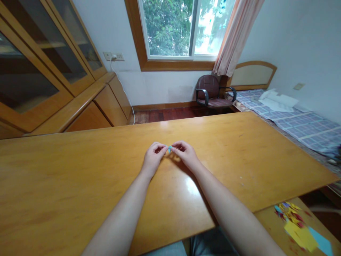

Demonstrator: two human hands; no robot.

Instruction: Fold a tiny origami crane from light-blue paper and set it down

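A small light-blue folded piece, seemingly of paper (169, 149), is held between both hands just above the wooden table (80, 185). On its left side, my left hand (154, 156) pinches it between thumb and fingertips. My right hand (185, 154) pinches the other side the same way. The fingertips of the two hands almost meet, and they cover part of the piece, so its full shape is hidden.
At the lower right, a lower surface (269, 224) bears a pile of small colourful folded pieces (290, 213), yellow paper (301, 236) and light-blue paper (321, 241). Beyond the table stand a chair (210, 89), a bed (298, 121) and a glass-door cabinet (66, 89).
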